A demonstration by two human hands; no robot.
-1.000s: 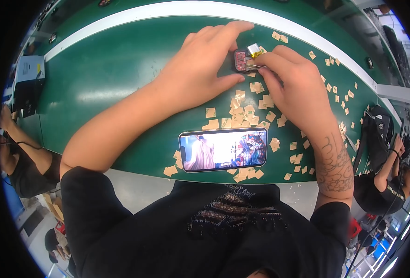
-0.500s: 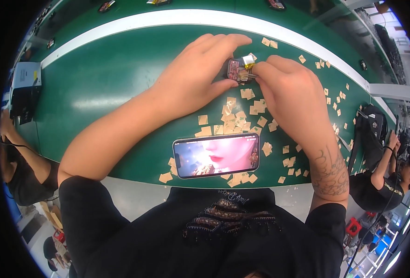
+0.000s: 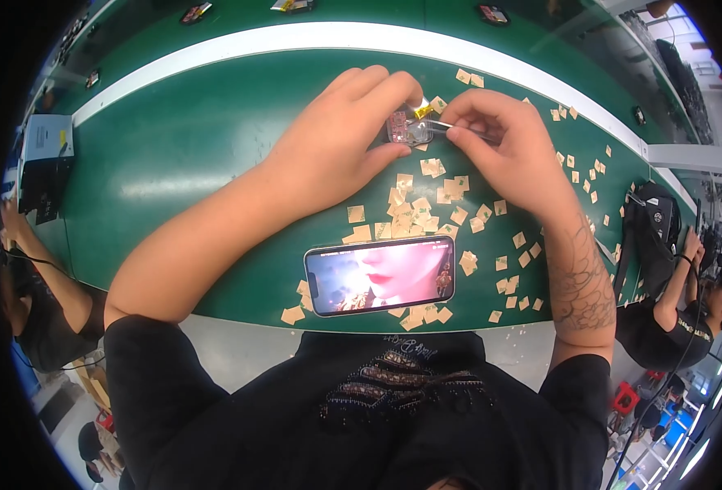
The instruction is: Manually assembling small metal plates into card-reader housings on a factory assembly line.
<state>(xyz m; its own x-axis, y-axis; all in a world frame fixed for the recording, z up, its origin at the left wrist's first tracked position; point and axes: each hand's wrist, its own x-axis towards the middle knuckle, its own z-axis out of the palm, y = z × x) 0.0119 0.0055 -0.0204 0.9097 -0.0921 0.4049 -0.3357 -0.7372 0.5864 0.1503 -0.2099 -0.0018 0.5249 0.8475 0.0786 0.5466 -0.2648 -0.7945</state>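
Forefinger of left hand [image 3: 346, 131] has curled in to a silver, yellow-taped pouch [image 3: 422, 112].
Small, open, dark-edged casing [image 3: 419, 135] held between left thumb and fingers at green worktop [image 3: 189, 139]; right hand [image 3: 504, 143] pinches slim metal tweezers [image 3: 477, 131], tips at its inside, seemingly kept accessible.

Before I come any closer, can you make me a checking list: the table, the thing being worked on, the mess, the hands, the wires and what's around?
Surface: green table with a white strip along its far side.
Job's things: small gadget with a red board; tweezers.
Clutter: many tan paper squares, some overlapping; phone, screen lit.
Hands: left hand has thumb and fingers around the gadget; right hand pinches the tweezers, tips at the gadget.
Cables: thin dark cord at far left.
Surroundings: black bag right, box left, a person at right.
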